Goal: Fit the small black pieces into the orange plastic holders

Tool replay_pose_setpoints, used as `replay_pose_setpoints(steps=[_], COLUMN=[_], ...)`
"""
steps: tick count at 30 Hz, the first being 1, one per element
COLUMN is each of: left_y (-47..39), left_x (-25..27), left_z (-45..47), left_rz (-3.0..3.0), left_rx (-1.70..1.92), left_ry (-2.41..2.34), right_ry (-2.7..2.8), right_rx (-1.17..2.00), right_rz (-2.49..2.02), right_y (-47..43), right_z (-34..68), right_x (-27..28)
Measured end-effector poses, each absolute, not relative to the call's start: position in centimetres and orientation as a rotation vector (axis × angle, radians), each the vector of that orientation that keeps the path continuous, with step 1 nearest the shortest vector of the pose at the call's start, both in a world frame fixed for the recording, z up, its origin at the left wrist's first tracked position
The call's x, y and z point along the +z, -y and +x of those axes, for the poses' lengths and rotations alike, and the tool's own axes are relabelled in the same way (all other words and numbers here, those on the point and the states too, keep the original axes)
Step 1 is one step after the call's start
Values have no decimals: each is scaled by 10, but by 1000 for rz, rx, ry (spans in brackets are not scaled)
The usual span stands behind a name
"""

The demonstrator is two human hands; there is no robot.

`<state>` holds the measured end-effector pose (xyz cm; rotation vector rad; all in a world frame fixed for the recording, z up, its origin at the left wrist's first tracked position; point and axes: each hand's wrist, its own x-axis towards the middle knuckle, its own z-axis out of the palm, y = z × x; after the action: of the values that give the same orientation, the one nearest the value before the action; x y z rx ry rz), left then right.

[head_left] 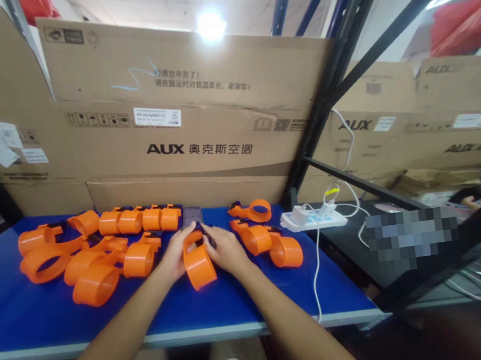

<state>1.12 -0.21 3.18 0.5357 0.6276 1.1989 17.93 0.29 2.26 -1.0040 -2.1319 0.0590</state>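
Both hands are together near the middle of the blue table (161, 317), around one orange tape dispenser (200, 268) with its round hub hanging toward me. My left hand (175, 252) grips its left side, and my right hand (227, 249) has its fingers closed at the dark upper end. Fingers partly hide that end. Left of my hands lie several more orange tape dispensers (97, 284), some lined up along the back. To the right sit a few others, the closest being an orange tape dispenser (286, 251) with a dark edge piece.
A white power strip (314, 218) with plugs and cables lies at the table's right end. Behind the table stands a large cardboard sheet (197, 120). A black metal post (318, 93) rises at the right. A flat grey object (192, 214) lies just beyond my hands.
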Motion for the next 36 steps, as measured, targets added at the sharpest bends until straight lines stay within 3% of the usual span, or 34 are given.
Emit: replay_pose_setpoints(steps=[13,23,36], left_y=[-2,-4,-13], left_x=[25,24,9], left_z=[14,11,8], left_rz=[663,671,1044], left_rx=[1106,1144,1345], left_ry=[-541,-618,-844], right_ry=[2266,2234,2145], right_rx=[-262,-313,-136], right_rz=[-1431,-1252,-919], right_y=[9,1,-5], right_z=[167,171,184], right_x=[25,19,27])
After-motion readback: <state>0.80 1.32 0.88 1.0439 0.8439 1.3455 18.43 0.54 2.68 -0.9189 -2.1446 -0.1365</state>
